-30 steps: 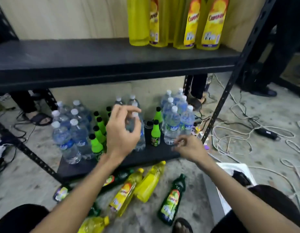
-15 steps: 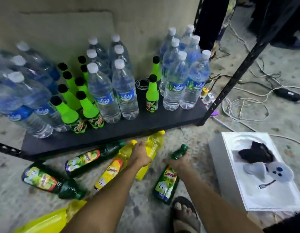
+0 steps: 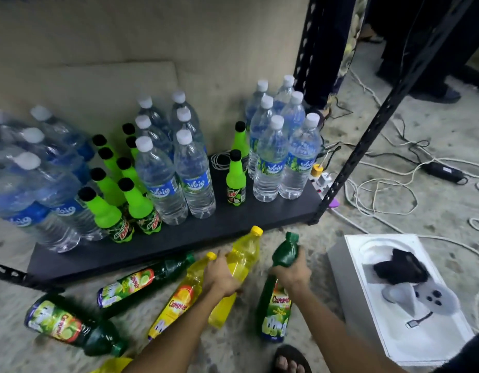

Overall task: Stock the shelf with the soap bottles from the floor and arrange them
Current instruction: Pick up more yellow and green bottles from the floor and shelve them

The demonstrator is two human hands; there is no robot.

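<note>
As the view stood, near to far:
Foot: a sandalled foot [image 3: 290, 359] sat at six o'clock, just below the green soap bottle [image 3: 277, 300].
Left hand: the left hand [image 3: 222, 275] was wrapped around a yellow soap bottle [image 3: 237, 275] lying on the floor [image 3: 259, 354].
Right hand: the right hand [image 3: 292, 273] was closed around the green bottle's neck.
Remaining stock: more soap bottles lay at eight o'clock, one yellow bottle [image 3: 179, 297] touching the held one.
Risk: I judged that lifting both together could roll the neighbour or loosen a one-handed neck hold.
Edges: the bottom shelf [image 3: 179, 238] lay at twelve o'clock, its front strip bare; water bottles [image 3: 163, 181] filled the rear.
Room: a white box [image 3: 394, 332] hemmed three o'clock; the shelf post [image 3: 367, 138] stood at one o'clock.
</note>
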